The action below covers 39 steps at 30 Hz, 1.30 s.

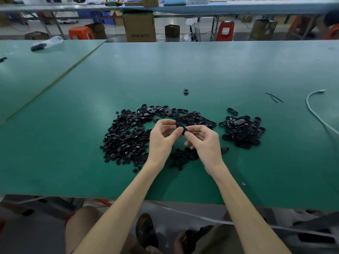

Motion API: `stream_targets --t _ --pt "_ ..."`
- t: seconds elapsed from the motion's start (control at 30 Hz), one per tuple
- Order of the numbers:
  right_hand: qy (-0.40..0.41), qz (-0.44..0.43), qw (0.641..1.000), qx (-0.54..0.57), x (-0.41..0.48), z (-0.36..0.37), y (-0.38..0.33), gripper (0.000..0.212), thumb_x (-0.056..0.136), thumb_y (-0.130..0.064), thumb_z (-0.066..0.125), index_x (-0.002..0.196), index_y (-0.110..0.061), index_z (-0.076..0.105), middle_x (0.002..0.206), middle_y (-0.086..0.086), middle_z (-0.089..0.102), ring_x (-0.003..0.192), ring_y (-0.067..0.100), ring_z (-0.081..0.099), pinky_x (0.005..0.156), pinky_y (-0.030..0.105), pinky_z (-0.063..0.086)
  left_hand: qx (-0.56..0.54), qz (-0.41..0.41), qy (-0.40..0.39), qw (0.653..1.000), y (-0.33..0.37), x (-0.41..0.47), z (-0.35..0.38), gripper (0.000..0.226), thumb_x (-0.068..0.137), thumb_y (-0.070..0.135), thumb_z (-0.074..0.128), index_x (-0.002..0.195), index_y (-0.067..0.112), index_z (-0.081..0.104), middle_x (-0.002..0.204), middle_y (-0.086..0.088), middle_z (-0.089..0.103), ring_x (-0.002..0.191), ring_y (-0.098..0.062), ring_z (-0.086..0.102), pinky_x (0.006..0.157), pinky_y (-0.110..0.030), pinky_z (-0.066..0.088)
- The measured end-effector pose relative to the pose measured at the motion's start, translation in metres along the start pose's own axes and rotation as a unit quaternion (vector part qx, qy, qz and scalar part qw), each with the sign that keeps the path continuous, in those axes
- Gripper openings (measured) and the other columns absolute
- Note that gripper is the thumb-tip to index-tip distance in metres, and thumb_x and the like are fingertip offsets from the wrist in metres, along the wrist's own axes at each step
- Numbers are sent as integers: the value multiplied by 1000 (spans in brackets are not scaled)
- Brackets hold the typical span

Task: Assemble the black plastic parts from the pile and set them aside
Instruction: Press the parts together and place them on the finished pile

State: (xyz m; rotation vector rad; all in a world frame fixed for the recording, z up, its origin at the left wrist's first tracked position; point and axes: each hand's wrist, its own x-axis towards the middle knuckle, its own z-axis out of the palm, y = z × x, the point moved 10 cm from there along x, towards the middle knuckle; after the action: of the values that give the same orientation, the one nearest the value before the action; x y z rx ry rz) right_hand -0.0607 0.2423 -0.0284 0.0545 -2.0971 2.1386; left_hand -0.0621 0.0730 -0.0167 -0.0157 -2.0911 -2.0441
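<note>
On the green table (220, 70), a big pile of black parts (124, 136) lies to the left and a smaller heap (242, 131) to the right. Between them, above the table, the left hand (161, 138) and right hand (203, 142) both pinch 1 black oval part (180, 126) in curled fingertips.

Forearms (121, 204) bare; olive-brown shorts (220, 239); glossy dark slipper (145, 230) on foot.

1 view: a wide-angle camera worn on the head, facing forward and down over the flat green work table (238, 70). Range is near: the left hand (161, 140) and right hand (205, 143) meet at frame centre on the black oval plastic part (180, 126). The table's near edge crosses the lower frame, its far edge the upper frame.
</note>
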Motion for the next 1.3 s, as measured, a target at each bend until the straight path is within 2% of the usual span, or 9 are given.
stream_targets --t 0.07,0.23,0.3,0.4,0.43,0.63,0.8,0.97,1.3 --pt "0 -2 1000 3 0 0 0 9 94 -6 75 101 -12 73 89 3 80 65 16 72 57 24 53 3 8 -4 1000 1 0 1 23 91 25 80 108 14 68 99 -6 77 87 -19 75 74 -29 55" --pt "0 -5 1000 9 -1 0 -1 7 94 -8 76 99 -12 73 86 3 80 65 21 75 54 24 53 7 39 -14 999 8 -2 4 17 92 19 78 106 18 68 97 -4 77 95 -22 74 88 -47 58" --pt "1 -5 1000 10 -1 0 -1 9 93 -9 78 97 -14 73 88 3 80 75 21 77 60 25 55 25 53 -9 998 11 -3 4 16 92 17 77 106 19 70 98 1 77 98 -17 73 86 -45 56" --pt "3 -19 999 -32 0 0 -2 10 90 -15 82 93 -22 75 91 -1 79 87 19 75 75 34 60 -1 49 9 999 11 -3 1 15 92 15 77 106 20 75 94 2 77 92 -13 73 81 -30 57" --pt "2 -23 999 -39 0 0 -3 9 90 -18 82 93 -23 75 91 -2 78 88 19 74 76 36 59 -14 46 14 999 10 -3 -1 16 93 15 77 107 22 76 93 1 77 89 -12 72 81 -26 56" --pt "17 -30 999 -9 -1 -3 -7 7 98 -20 71 103 -24 73 94 -7 77 79 15 73 62 28 54 -35 38 -15 999 9 -3 4 29 96 9 72 115 29 78 104 0 78 88 -17 76 78 -25 58" --pt "20 -30 999 -13 -1 -3 -6 9 98 -14 72 99 -23 74 88 -5 77 75 11 71 61 27 55 5 39 -62 997 8 -3 15 32 95 2 69 117 24 78 109 4 78 103 -14 72 88 -25 57" --pt "39 -25 999 -14 0 -7 -4 9 97 -14 73 95 -22 74 83 -5 77 73 10 70 60 25 54 -10 38 -68 997 9 -3 16 30 94 0 70 116 20 78 105 3 80 96 -15 76 81 -21 56" --pt "52 -21 998 -14 -1 -10 -3 7 96 -13 74 93 -20 74 79 -4 77 71 8 69 60 24 55 -24 31 -56 998 8 -5 13 25 91 1 75 113 13 79 103 1 80 98 -17 76 90 -28 59"
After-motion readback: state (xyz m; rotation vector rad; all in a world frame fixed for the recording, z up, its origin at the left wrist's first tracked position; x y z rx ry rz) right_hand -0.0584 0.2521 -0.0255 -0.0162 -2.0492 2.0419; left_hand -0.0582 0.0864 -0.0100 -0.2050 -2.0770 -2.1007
